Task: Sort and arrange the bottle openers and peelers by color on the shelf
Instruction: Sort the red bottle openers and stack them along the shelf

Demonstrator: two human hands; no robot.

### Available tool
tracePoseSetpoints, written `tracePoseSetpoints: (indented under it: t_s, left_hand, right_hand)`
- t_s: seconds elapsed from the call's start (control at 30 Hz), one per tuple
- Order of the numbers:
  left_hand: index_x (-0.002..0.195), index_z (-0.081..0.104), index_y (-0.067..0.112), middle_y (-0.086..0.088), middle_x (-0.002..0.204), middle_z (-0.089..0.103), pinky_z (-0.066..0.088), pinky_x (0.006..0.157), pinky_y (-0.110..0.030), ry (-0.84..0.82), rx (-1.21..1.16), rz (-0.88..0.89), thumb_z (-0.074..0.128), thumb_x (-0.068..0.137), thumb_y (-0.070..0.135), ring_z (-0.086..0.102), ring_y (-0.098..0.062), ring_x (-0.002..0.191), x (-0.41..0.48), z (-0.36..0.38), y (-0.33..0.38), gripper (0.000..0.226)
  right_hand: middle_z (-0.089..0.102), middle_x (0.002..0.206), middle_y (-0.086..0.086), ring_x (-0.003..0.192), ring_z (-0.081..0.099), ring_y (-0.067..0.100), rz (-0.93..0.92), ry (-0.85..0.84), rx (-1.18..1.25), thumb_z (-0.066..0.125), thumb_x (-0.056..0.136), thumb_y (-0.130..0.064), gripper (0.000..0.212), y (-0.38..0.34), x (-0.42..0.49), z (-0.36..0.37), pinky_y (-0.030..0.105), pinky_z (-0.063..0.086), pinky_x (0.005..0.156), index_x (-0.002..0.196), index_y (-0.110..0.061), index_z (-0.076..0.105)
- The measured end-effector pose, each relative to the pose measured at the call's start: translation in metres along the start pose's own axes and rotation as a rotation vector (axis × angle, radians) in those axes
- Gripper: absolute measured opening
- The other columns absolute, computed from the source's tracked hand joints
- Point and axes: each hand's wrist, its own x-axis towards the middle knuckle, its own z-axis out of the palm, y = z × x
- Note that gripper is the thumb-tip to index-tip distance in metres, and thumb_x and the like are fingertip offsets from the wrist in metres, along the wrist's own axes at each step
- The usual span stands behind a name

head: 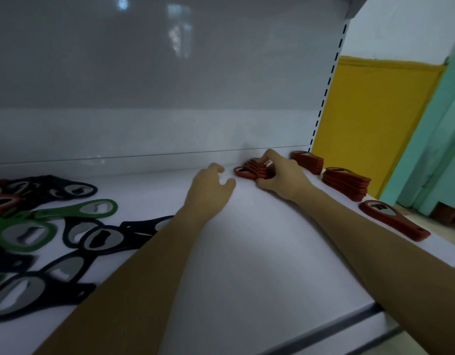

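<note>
Right grip (277, 172) pinching a red stack (254, 170) at the shelf (247, 252) back, left hand (211, 188) spread loose, 2 red stacks (345, 183) done, mixed pile (42, 226) waiting.

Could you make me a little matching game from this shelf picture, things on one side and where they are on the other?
Things:
1. right hand
2. left hand
3. single red opener
4. green opener

Places:
A. in the mixed pile at the left
B. gripping a red stack by the back panel
C. open, resting on the shelf beside that stack
D. lying alone near the shelf's right edge

Pairs: 1-B, 2-C, 3-D, 4-A
</note>
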Motion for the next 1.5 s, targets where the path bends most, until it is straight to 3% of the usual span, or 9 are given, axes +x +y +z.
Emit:
tracePoseSetpoints:
  t_s: [0.1, 0.23, 0.37, 0.57, 0.77, 0.9, 1.23, 1.37, 1.5]
  left_hand:
    - [0.135, 0.041, 0.008, -0.009, 0.129, 0.051, 0.033, 0.082, -0.018, 0.037, -0.245, -0.157, 0.053, 0.093, 0.027, 0.051, -0.021, 0.113, 0.007, -0.011, -0.001, 0.047]
    - [0.137, 0.035, 0.003, -0.012, 0.122, 0.051, 0.046, 0.093, -0.03, -0.027, -0.502, -0.271, 0.063, 0.088, 0.023, 0.056, -0.021, 0.104, 0.014, -0.024, -0.009, 0.06]
    - [0.138, 0.034, -0.004, -0.018, 0.126, 0.053, 0.049, 0.086, -0.027, -0.058, -0.832, -0.375, 0.063, 0.089, 0.019, 0.059, -0.015, 0.09, 0.017, -0.032, -0.016, 0.062]
    - [0.098, 0.063, -0.003, -0.017, 0.094, 0.066, 0.054, 0.087, -0.036, -0.182, -0.762, -0.272, 0.058, 0.089, 0.004, 0.065, -0.023, 0.083, 0.011, -0.034, -0.009, 0.013]
    - [0.12, 0.05, 0.0, -0.017, 0.107, 0.061, 0.053, 0.085, -0.052, -0.036, -0.915, -0.32, 0.062, 0.087, 0.005, 0.063, -0.029, 0.092, 0.007, -0.032, -0.009, 0.034]
    - [0.108, 0.053, 0.011, -0.011, 0.108, 0.061, 0.055, 0.076, -0.033, 0.125, -0.949, -0.215, 0.063, 0.082, -0.005, 0.061, -0.025, 0.093, 0.012, -0.033, 0.002, 0.032]
    - [0.11, 0.054, 0.015, -0.009, 0.1, 0.062, 0.054, 0.076, -0.027, -0.086, -1.09, -0.197, 0.059, 0.082, -0.011, 0.062, -0.022, 0.093, 0.011, -0.045, 0.021, 0.038]
    - [0.118, 0.055, 0.017, -0.01, 0.111, 0.059, 0.053, 0.085, -0.029, -0.152, -1.12, -0.089, 0.059, 0.086, -0.002, 0.061, -0.02, 0.099, 0.008, -0.046, 0.019, 0.037]
    - [0.112, 0.058, 0.025, -0.008, 0.115, 0.056, 0.05, 0.092, -0.031, -0.152, -1.138, -0.029, 0.06, 0.088, 0.01, 0.058, -0.021, 0.107, 0.005, -0.044, 0.017, 0.028]
  right_hand:
    - [0.062, 0.075, 0.001, 0.062, 0.052, 0.014, -0.115, -0.086, 0.111, 0.073, 0.074, -0.01, 0.033, -0.022, -0.007, 0.013, 0.009, 0.037, 0.054, 0.101, -0.014, 0.054]
    - [0.066, 0.084, 0.007, 0.063, 0.054, 0.01, -0.158, -0.141, 0.15, 0.072, 0.076, -0.012, 0.032, -0.032, -0.013, 0.019, 0.01, 0.038, 0.057, 0.098, -0.02, 0.05]
    - [0.067, 0.089, 0.007, 0.07, 0.058, 0.018, -0.153, -0.161, 0.189, 0.072, 0.077, -0.013, 0.033, -0.028, -0.016, 0.014, 0.019, 0.044, 0.065, 0.095, -0.025, 0.047]
    - [0.066, 0.088, 0.004, 0.075, 0.059, 0.023, -0.265, -0.212, 0.192, 0.071, 0.078, -0.01, 0.038, -0.035, -0.022, 0.016, 0.031, 0.046, 0.073, 0.099, -0.025, 0.044]
    - [0.062, 0.09, 0.004, 0.078, 0.058, 0.026, -0.335, -0.196, 0.204, 0.068, 0.079, -0.007, 0.038, -0.041, -0.024, 0.026, 0.038, 0.048, 0.075, 0.1, -0.02, 0.039]
    - [0.063, 0.099, 0.003, 0.086, 0.061, 0.023, -0.3, -0.155, 0.328, 0.076, 0.075, -0.015, 0.042, -0.045, -0.024, 0.025, 0.032, 0.05, 0.08, 0.099, -0.014, 0.042]
    - [0.068, 0.093, 0.013, 0.084, 0.068, 0.024, -0.157, -0.065, 0.375, 0.074, 0.077, -0.01, 0.044, -0.053, -0.024, 0.026, 0.037, 0.053, 0.074, 0.075, -0.023, 0.031]
    - [0.067, 0.077, 0.012, 0.06, 0.065, 0.022, -0.112, -0.125, 0.728, 0.067, 0.081, -0.002, 0.037, -0.061, -0.026, 0.026, 0.032, 0.053, 0.059, 0.077, -0.014, 0.032]
    - [0.067, 0.071, 0.012, 0.062, 0.066, 0.024, -0.094, -0.178, 0.912, 0.061, 0.082, 0.005, 0.034, -0.06, -0.026, 0.023, 0.034, 0.054, 0.062, 0.077, -0.013, 0.032]
